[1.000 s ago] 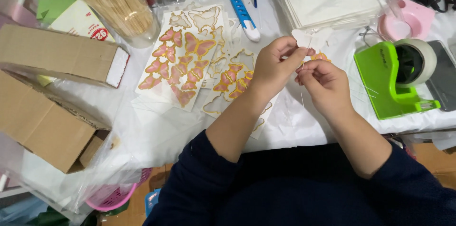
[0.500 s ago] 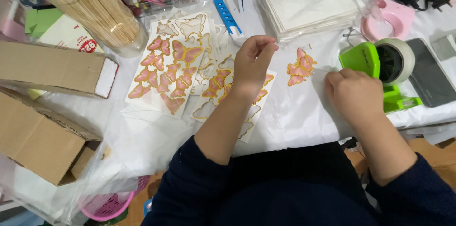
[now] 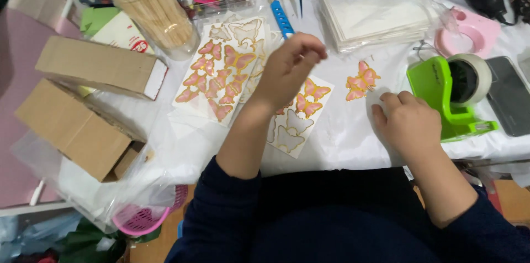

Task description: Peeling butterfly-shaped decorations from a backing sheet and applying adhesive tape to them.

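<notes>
Left hand (image 3: 292, 67) hovered above the butterfly sticker sheet (image 3: 221, 78), fingers pinched, contents unclear; right hand (image 3: 408, 122) lay curled, empty, beside the green tape dispenser (image 3: 436, 94).

Hidden, blurred and cut-off parts around the two hands

The raised left hand (image 3: 290, 67) is motion-blurred at its fingertips, so its grip cannot be judged, and it covers part of the white sheet of pink, gold-edged butterfly cut-outs (image 3: 298, 116) beneath it. The right hand (image 3: 411, 122) curls its fingers under, hiding them. Beyond the right hand, the dark flat phone (image 3: 510, 100) is cut by the frame edge.
</notes>
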